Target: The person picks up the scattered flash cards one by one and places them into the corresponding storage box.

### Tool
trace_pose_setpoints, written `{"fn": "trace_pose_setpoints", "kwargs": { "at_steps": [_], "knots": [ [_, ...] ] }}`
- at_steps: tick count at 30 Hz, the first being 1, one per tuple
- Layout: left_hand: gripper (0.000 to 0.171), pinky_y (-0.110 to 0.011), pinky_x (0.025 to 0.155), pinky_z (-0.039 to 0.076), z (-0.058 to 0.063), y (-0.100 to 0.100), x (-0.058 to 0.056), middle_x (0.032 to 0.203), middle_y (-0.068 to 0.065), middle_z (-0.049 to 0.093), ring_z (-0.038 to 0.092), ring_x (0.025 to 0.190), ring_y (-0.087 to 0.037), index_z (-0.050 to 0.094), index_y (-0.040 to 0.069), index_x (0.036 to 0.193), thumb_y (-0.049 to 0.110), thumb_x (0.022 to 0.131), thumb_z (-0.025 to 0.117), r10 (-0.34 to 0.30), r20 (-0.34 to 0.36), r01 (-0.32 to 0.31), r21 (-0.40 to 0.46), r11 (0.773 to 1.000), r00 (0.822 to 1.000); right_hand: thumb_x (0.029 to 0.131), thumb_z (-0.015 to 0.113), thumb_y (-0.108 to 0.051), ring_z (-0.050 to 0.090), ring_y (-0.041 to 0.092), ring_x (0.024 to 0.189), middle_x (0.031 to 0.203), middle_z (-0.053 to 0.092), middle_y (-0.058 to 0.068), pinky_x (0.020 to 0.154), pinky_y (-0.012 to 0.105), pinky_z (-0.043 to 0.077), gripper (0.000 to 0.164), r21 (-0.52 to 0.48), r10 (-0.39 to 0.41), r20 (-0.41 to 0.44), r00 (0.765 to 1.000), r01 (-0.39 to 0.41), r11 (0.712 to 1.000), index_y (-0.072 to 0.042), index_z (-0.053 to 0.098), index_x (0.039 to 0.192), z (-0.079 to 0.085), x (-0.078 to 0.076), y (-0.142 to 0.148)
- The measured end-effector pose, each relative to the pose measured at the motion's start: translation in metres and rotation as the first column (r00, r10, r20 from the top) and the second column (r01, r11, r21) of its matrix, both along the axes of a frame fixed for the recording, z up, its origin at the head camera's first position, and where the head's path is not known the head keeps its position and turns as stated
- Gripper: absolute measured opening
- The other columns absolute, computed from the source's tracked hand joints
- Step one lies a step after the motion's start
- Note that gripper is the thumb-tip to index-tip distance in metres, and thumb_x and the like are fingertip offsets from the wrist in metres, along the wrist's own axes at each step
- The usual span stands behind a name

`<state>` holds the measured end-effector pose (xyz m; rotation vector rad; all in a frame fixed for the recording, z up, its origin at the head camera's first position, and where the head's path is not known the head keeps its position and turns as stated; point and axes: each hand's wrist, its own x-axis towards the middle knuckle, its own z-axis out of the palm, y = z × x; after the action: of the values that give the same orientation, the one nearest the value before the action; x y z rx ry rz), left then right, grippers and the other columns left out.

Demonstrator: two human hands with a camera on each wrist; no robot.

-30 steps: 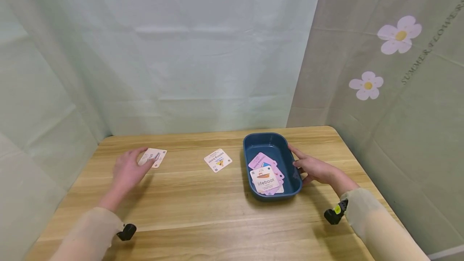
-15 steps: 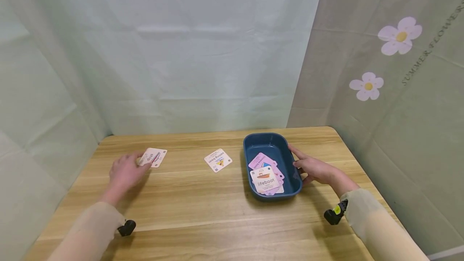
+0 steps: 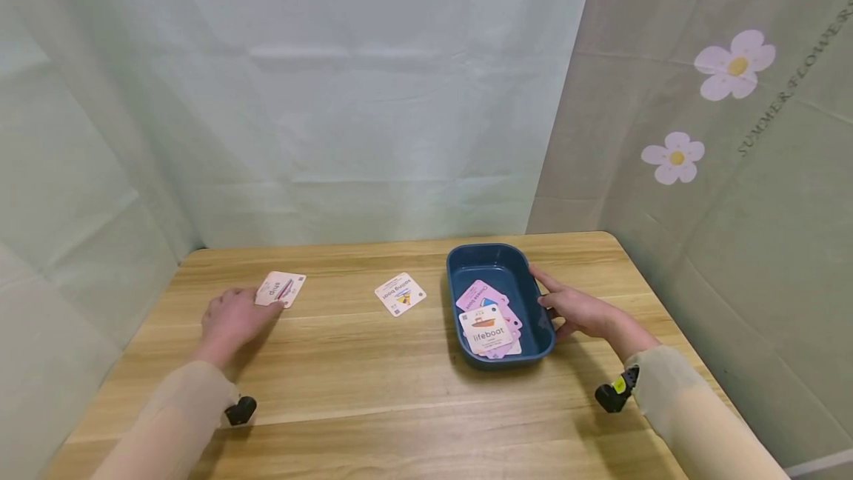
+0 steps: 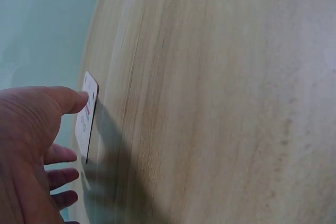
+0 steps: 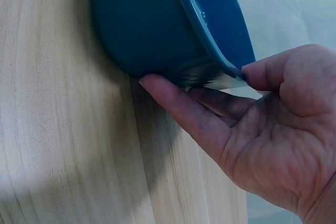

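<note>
At the table's left, my left hand point(image 3: 229, 323) touches a white card point(image 3: 280, 290) printed "ship". Its thumb point(image 4: 73, 99) rests at one edge of the card, and the other fingers lie loosely bent near its left side. The card appears to lie on the table. My right hand point(image 3: 586, 313) holds the right side of a dark blue tray point(image 3: 489, 249). In the right wrist view its thumb point(image 5: 260, 74) is on the rim, with fingers against the outer wall and low near the base. Several cards point(image 3: 484, 328) overlap inside, a "lifeboat" card uppermost.
A white "sailing boat" card point(image 3: 400, 294) lies between the left hand and the tray. The wooden table point(image 3: 373, 406) is bounded by a pale curtain point(image 3: 366, 110) behind and flowered fabric point(image 3: 733, 206) on the right.
My left hand has drawn back slightly to the left, uncovering more of the "ship" card, which stays in place. The right hand and tray have not moved.
</note>
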<state>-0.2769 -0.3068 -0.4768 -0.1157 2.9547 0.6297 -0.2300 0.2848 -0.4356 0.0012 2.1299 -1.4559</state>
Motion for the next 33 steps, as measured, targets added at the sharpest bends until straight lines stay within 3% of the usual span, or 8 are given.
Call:
{"fn": "trace_pose_setpoints", "kwargs": {
  "at_steps": [9, 18, 27, 33],
  "knots": [
    [0.098, -0.073, 0.096, 0.028, -0.002, 0.006, -0.004, 0.138, -0.047, 0.031, 0.030, 0.120, -0.064, 0.040, -0.018, 0.142, 0.066, 0.094, 0.055, 0.034, 0.035, -0.033, -0.023, 0.999, 0.999, 0.108, 0.035, -0.011, 0.037, 0.054, 0.138, 0.168, -0.006, 0.025, 0.084, 0.056, 0.058, 0.071, -0.001, -0.001, 0.001, 1.000, 0.001, 1.000, -0.032, -0.001, 0.165, 0.000, -0.001, 0.000],
    [0.093, -0.071, 0.096, 0.031, 0.000, 0.010, 0.000, 0.133, -0.045, 0.033, 0.032, 0.118, -0.062, 0.042, -0.019, 0.138, 0.062, 0.095, 0.057, 0.064, 0.029, -0.063, -0.043, 0.997, 0.998, 0.107, 0.036, -0.010, 0.032, 0.055, 0.139, 0.167, -0.003, 0.026, 0.083, 0.056, 0.058, 0.072, -0.001, 0.001, -0.007, 1.000, -0.001, 1.000, -0.030, -0.001, 0.165, 0.000, -0.001, 0.001],
    [0.094, -0.071, 0.097, 0.030, -0.003, 0.012, -0.002, 0.135, -0.043, 0.034, 0.031, 0.121, -0.061, 0.038, -0.014, 0.145, 0.062, 0.094, 0.059, 0.095, 0.024, -0.094, -0.017, 0.995, 0.995, 0.107, 0.035, -0.010, 0.028, 0.057, 0.142, 0.167, -0.003, 0.027, 0.084, 0.056, 0.058, 0.071, 0.007, 0.000, -0.006, 1.000, 0.000, 1.000, -0.030, -0.001, 0.165, 0.002, -0.001, 0.001],
    [0.095, -0.069, 0.094, 0.032, -0.005, 0.011, -0.003, 0.130, -0.041, 0.037, 0.034, 0.117, -0.058, 0.038, -0.014, 0.144, 0.059, 0.091, 0.065, 0.110, 0.000, -0.110, 0.011, 0.994, 0.994, 0.108, 0.035, -0.011, 0.034, 0.056, 0.138, 0.167, -0.002, 0.028, 0.083, 0.056, 0.058, 0.071, 0.021, -0.007, -0.006, 1.000, 0.007, 1.000, -0.031, 0.000, 0.165, 0.001, -0.001, 0.000]
  ]
}}
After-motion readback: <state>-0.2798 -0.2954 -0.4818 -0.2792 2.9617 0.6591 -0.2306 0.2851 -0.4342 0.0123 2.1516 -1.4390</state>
